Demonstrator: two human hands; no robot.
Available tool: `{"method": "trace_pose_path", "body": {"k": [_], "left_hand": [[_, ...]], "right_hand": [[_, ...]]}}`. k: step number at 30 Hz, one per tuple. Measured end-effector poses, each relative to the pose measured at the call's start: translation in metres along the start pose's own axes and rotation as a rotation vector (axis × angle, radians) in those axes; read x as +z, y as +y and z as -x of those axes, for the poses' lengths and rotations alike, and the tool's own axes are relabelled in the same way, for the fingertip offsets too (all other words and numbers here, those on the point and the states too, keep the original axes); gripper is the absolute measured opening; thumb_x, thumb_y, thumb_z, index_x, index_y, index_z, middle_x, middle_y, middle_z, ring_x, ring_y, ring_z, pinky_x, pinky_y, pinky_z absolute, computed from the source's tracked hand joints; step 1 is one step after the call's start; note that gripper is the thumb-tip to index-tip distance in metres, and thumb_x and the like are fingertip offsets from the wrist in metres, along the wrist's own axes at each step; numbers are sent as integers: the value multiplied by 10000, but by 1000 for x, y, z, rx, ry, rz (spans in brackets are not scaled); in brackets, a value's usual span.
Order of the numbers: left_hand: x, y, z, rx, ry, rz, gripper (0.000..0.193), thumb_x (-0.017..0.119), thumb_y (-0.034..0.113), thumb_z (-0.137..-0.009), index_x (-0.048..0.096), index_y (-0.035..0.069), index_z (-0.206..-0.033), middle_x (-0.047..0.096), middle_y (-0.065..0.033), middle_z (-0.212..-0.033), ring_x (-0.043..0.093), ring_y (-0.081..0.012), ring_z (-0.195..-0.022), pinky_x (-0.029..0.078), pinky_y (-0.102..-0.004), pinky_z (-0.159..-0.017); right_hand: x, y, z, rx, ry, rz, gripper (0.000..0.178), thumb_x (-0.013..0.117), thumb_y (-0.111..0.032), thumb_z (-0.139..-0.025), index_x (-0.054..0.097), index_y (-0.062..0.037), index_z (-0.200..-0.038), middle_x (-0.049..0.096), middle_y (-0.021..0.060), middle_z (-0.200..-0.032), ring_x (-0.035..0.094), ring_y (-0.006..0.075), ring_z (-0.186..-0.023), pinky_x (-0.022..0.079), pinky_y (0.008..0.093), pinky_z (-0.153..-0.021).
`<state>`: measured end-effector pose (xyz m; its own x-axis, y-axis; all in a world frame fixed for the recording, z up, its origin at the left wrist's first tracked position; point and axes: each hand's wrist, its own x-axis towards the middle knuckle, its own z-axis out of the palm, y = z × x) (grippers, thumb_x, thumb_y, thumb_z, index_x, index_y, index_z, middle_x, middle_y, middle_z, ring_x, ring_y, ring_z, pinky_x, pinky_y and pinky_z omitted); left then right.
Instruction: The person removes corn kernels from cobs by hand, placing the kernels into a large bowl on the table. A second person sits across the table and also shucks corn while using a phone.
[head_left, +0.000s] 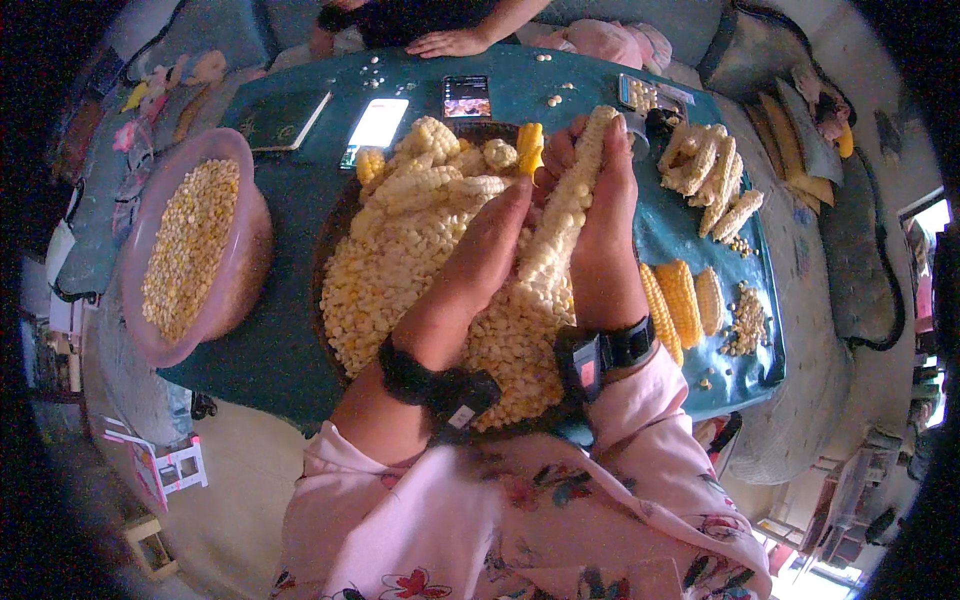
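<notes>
My right hand [608, 215] is closed around a long pale corn cob [568, 205], partly stripped, slanting up and away. Some kernels remain along its side and thicker toward the near end. Beside it, my left hand [490, 240] is closed, its thumb against a small bright yellow piece with a jagged edge [530, 150]; the grip below it is hidden. Both hands are above a wide round basket [318, 275] heaped with loose pale kernels [385, 270]. Whole white corn ears [428, 142] lie at the basket's far side.
A pink basin [258, 240] of kernels stands left. Stripped cobs [700, 165], yellow ears [680, 300] and loose kernels [748, 320] lie right on the green tablecloth [290, 370]. Two phones [375, 130], a dark notebook [290, 120] and another person's hand [450, 42] are at the far side.
</notes>
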<state>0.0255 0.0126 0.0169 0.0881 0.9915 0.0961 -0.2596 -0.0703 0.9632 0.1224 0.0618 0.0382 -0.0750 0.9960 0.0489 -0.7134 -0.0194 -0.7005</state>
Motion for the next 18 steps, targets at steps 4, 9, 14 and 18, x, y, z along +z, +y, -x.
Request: {"method": "trace_pose_path", "body": {"k": [4,9,14,18], "left_hand": [[-9,-11,-5,28,-89,-73,343,403,373,-877,454,43,-958,509,-44,-794,478,-126,-708,395,-263,-623],[4,1,2,128,-6,-377,246,446,274,-869,449,41,-949,516,-90,-683,513,-184,-622,407,-303,-579],[5,-4,2,279,111,-427,243,396,247,-883,478,19,-910,531,-121,-722,531,-221,-668,415,-335,-613],[0,-6,1,165,60,-389,314,334,266,-900,516,13,-942,557,-82,-858,512,-178,-784,411,-305,-719]], "right_hand": [[-5,1,-5,-24,181,25,335,384,-414,-873,473,-98,-811,496,34,-651,480,138,-564,390,259,-492],[-16,6,-14,-144,104,100,358,366,-415,-879,461,-85,-777,481,40,-618,463,141,-516,380,264,-473],[-5,4,-6,-330,99,206,379,340,-417,-889,439,-82,-744,460,35,-591,442,129,-495,371,260,-467],[0,0,0,-408,87,293,359,330,-398,-898,422,-83,-753,454,33,-601,426,118,-491,363,247,-462]]}}
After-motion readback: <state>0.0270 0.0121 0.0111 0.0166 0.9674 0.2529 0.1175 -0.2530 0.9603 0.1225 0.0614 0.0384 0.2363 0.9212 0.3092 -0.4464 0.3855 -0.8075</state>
